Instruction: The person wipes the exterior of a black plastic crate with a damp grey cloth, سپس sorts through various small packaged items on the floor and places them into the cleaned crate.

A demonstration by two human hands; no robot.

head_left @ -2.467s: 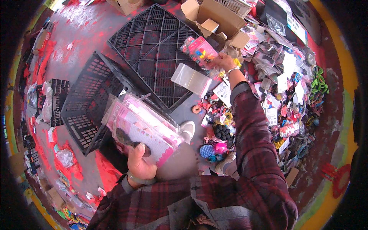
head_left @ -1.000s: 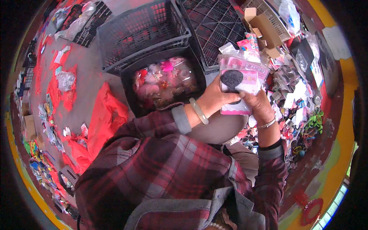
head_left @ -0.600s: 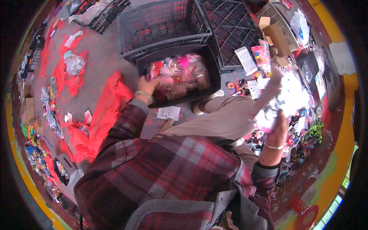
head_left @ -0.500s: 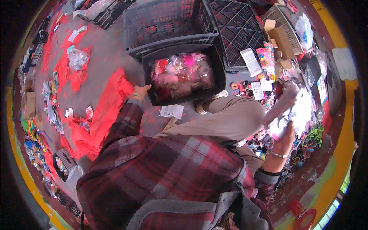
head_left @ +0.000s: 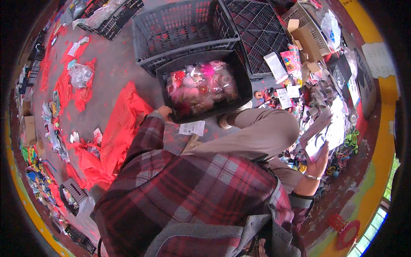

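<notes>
A black bin (head_left: 204, 115) filled with clear-wrapped pink and red fluffy items (head_left: 201, 88) stands tilted in front of me. My left hand (head_left: 164, 113) is closed at its near left corner. On the right side, my right hand (head_left: 317, 165) holds a flat, shiny sheet-like pack (head_left: 319, 135) from its near edge. Glare washes out part of the pack, so its exact kind is unclear. Beneath and around it lies a pile of small mixed goods, with green loops (head_left: 352, 141) at one side.
Behind the bin stand a large black crate (head_left: 188, 53) and a black lattice crate (head_left: 261, 38). Cardboard pieces (head_left: 310, 43) and a beige crate (head_left: 295, 15) lie at the far right. Red sheeting (head_left: 115, 132) spreads over the left floor. A white leaflet (head_left: 192, 127) lies before the bin.
The pack in my right hand has swung from a blurred, raised position down and toward me, and now shows more sharply. My left hand stays at the bin corner; the whole view has shifted slightly.
</notes>
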